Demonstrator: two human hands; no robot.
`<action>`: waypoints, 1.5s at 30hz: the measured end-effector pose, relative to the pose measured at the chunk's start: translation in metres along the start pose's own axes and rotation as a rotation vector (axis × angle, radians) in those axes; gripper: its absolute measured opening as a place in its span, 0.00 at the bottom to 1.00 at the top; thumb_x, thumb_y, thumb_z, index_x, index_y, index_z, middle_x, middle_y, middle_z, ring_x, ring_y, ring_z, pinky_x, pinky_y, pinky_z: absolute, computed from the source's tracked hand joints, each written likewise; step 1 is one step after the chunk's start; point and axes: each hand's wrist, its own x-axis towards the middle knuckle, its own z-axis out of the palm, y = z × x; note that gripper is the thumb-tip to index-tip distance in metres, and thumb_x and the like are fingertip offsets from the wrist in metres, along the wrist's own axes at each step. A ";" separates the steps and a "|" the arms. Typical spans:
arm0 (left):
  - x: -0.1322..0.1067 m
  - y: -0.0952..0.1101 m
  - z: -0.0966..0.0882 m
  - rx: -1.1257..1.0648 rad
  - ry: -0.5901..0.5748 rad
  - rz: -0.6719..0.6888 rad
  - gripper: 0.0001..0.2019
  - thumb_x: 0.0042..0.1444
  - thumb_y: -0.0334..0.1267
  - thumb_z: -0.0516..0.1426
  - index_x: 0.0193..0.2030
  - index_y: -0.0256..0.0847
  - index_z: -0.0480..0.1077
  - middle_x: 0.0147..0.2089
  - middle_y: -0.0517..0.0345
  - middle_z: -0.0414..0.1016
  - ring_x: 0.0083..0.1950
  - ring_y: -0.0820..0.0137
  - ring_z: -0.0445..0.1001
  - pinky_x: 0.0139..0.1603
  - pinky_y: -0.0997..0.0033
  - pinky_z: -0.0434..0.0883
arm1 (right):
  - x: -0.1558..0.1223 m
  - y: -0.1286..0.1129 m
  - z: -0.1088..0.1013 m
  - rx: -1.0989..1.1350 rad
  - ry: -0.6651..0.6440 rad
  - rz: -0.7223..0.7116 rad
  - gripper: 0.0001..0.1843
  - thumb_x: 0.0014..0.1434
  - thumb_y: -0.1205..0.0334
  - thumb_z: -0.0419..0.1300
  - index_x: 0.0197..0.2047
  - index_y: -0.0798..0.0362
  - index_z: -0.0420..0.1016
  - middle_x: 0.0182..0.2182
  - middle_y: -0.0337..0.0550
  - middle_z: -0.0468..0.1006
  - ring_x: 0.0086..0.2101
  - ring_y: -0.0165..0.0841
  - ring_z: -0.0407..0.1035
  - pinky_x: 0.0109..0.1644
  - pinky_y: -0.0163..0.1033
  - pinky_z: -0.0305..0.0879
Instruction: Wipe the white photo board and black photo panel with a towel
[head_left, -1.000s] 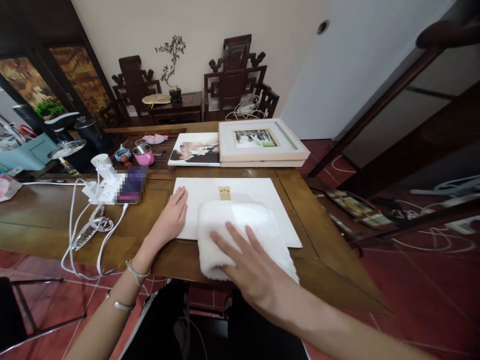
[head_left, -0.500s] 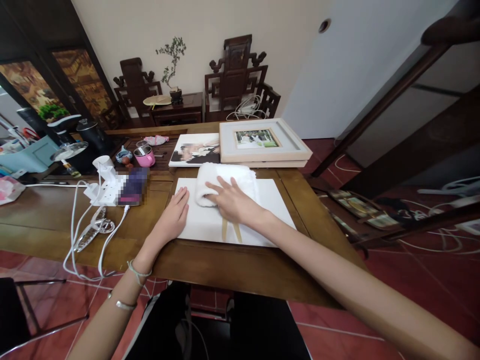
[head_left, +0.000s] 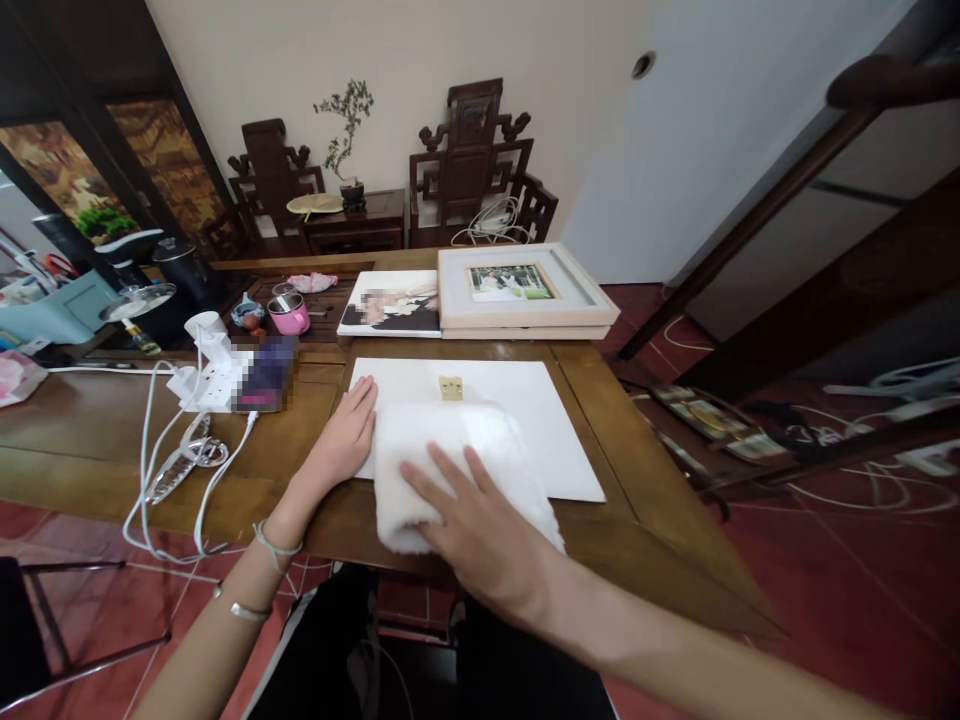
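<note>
A white board (head_left: 551,425) lies face down on the wooden table (head_left: 97,440), with a small brass hanger (head_left: 450,387) near its far edge. My right hand (head_left: 469,520) presses flat, fingers spread, on a fluffy white towel (head_left: 435,455) that covers the board's near edge and hangs past the table's front. My left hand (head_left: 341,440) rests flat on the board's left edge, holding nothing.
Stacked picture frames (head_left: 521,290) and a photo print (head_left: 390,303) lie beyond the board. To the left are a white power strip (head_left: 206,385) with trailing cables, a pink cup (head_left: 289,315) and a kettle (head_left: 176,265). Carved chairs (head_left: 469,165) stand by the wall.
My right hand has drawn the towel from the board's far edge back toward me to its near edge. The left hand has stayed in place.
</note>
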 end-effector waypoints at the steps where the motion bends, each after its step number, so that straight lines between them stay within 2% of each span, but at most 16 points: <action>1: 0.000 0.000 0.000 0.003 0.000 -0.002 0.26 0.65 0.38 0.40 0.67 0.29 0.53 0.71 0.40 0.49 0.73 0.61 0.45 0.71 0.53 0.47 | 0.009 0.008 -0.003 -0.016 -0.021 0.024 0.15 0.59 0.69 0.58 0.46 0.45 0.79 0.62 0.48 0.65 0.60 0.59 0.56 0.58 0.70 0.57; 4: 0.000 -0.001 0.001 -0.004 0.006 -0.001 0.26 0.65 0.38 0.40 0.67 0.30 0.53 0.72 0.41 0.49 0.73 0.61 0.46 0.71 0.52 0.47 | 0.045 0.040 -0.005 -0.091 -0.047 0.087 0.24 0.58 0.75 0.53 0.56 0.50 0.73 0.64 0.52 0.61 0.62 0.58 0.51 0.61 0.68 0.52; 7: 0.000 -0.003 0.002 -0.034 0.024 -0.002 0.25 0.65 0.38 0.41 0.67 0.31 0.55 0.71 0.41 0.50 0.73 0.61 0.46 0.71 0.53 0.47 | 0.075 0.067 -0.001 -0.133 -0.048 0.117 0.27 0.59 0.77 0.48 0.59 0.54 0.69 0.65 0.55 0.58 0.63 0.60 0.49 0.60 0.70 0.51; 9: 0.000 -0.004 0.004 -0.058 0.049 -0.002 0.25 0.65 0.38 0.42 0.67 0.32 0.54 0.71 0.41 0.51 0.72 0.61 0.47 0.71 0.52 0.48 | 0.084 0.073 0.001 -0.157 -0.050 0.121 0.27 0.61 0.77 0.46 0.60 0.54 0.68 0.65 0.56 0.57 0.63 0.61 0.48 0.59 0.71 0.52; 11: 0.000 -0.005 0.005 -0.077 0.067 0.005 0.25 0.64 0.38 0.42 0.67 0.34 0.54 0.71 0.43 0.51 0.72 0.62 0.48 0.71 0.52 0.49 | 0.081 0.067 0.003 -0.190 -0.049 0.102 0.25 0.62 0.75 0.46 0.59 0.55 0.70 0.65 0.56 0.57 0.62 0.62 0.49 0.59 0.71 0.52; 14: 0.001 -0.006 0.005 -0.077 0.057 0.008 0.25 0.64 0.38 0.41 0.67 0.34 0.54 0.71 0.44 0.51 0.72 0.62 0.48 0.71 0.53 0.49 | 0.058 0.039 0.005 -0.201 -0.001 0.069 0.19 0.63 0.71 0.50 0.53 0.51 0.75 0.64 0.54 0.61 0.61 0.61 0.53 0.59 0.71 0.53; 17: 0.001 -0.005 0.003 -0.062 0.030 -0.003 0.26 0.64 0.38 0.41 0.67 0.32 0.54 0.71 0.42 0.51 0.73 0.62 0.47 0.71 0.53 0.48 | 0.029 0.006 0.008 -0.125 0.059 0.047 0.13 0.65 0.63 0.54 0.44 0.46 0.80 0.62 0.49 0.65 0.60 0.59 0.57 0.57 0.73 0.55; 20: 0.000 -0.005 0.002 -0.052 0.025 0.010 0.25 0.65 0.38 0.41 0.67 0.33 0.55 0.71 0.43 0.51 0.73 0.61 0.47 0.71 0.52 0.48 | 0.008 -0.013 0.008 -0.032 0.070 -0.003 0.14 0.65 0.59 0.54 0.38 0.46 0.82 0.62 0.48 0.65 0.59 0.60 0.58 0.55 0.75 0.55; 23: 0.000 -0.006 0.003 -0.041 0.032 0.022 0.25 0.65 0.37 0.41 0.67 0.34 0.55 0.71 0.44 0.51 0.72 0.61 0.47 0.71 0.51 0.49 | 0.004 -0.005 0.002 0.011 -0.001 -0.001 0.11 0.62 0.64 0.57 0.41 0.44 0.81 0.63 0.47 0.63 0.60 0.58 0.56 0.58 0.72 0.54; 25: 0.000 -0.007 0.004 -0.035 0.040 0.025 0.25 0.64 0.36 0.41 0.67 0.34 0.54 0.71 0.45 0.51 0.72 0.62 0.47 0.71 0.51 0.49 | 0.011 0.011 -0.002 0.007 -0.054 0.030 0.16 0.58 0.69 0.59 0.48 0.45 0.78 0.63 0.48 0.62 0.62 0.57 0.54 0.60 0.70 0.53; 28: 0.000 -0.007 0.006 -0.048 0.051 0.024 0.25 0.64 0.37 0.41 0.67 0.34 0.55 0.71 0.45 0.51 0.72 0.62 0.47 0.71 0.51 0.48 | 0.033 0.040 -0.003 -0.052 -0.056 0.104 0.24 0.56 0.75 0.56 0.54 0.51 0.74 0.64 0.53 0.60 0.63 0.59 0.49 0.62 0.69 0.49; 31: 0.000 -0.005 0.005 -0.109 0.090 0.003 0.25 0.64 0.39 0.42 0.66 0.34 0.56 0.71 0.46 0.52 0.72 0.62 0.49 0.71 0.52 0.49 | 0.060 0.056 0.000 -0.110 -0.070 0.197 0.26 0.57 0.77 0.53 0.57 0.53 0.71 0.65 0.56 0.58 0.63 0.63 0.48 0.60 0.72 0.50; 34: 0.001 -0.002 -0.001 -0.239 0.189 -0.068 0.25 0.65 0.44 0.42 0.65 0.34 0.60 0.69 0.47 0.57 0.70 0.63 0.55 0.70 0.57 0.51 | 0.075 0.050 0.003 -0.135 -0.048 0.191 0.24 0.61 0.75 0.49 0.57 0.53 0.72 0.65 0.55 0.59 0.62 0.63 0.50 0.58 0.73 0.51; 39: 0.000 0.003 -0.010 -0.400 0.334 -0.170 0.28 0.66 0.48 0.38 0.63 0.31 0.61 0.67 0.46 0.62 0.68 0.65 0.60 0.69 0.61 0.55 | 0.058 0.012 -0.002 -0.101 0.055 -0.061 0.19 0.66 0.68 0.47 0.49 0.51 0.77 0.64 0.50 0.61 0.62 0.60 0.52 0.59 0.71 0.52; 42: -0.002 0.006 -0.008 -0.335 0.299 -0.147 0.28 0.66 0.47 0.39 0.64 0.31 0.60 0.68 0.46 0.60 0.69 0.65 0.58 0.70 0.60 0.53 | 0.032 -0.003 -0.006 -0.022 0.007 -0.123 0.17 0.65 0.66 0.49 0.44 0.49 0.80 0.63 0.47 0.62 0.61 0.58 0.54 0.59 0.70 0.54; 45: -0.003 0.007 -0.004 -0.217 0.169 -0.086 0.28 0.65 0.46 0.41 0.65 0.30 0.57 0.69 0.44 0.57 0.70 0.63 0.55 0.71 0.56 0.50 | 0.008 0.000 -0.008 0.036 -0.054 -0.054 0.13 0.61 0.68 0.55 0.40 0.48 0.81 0.63 0.45 0.63 0.61 0.58 0.55 0.60 0.68 0.54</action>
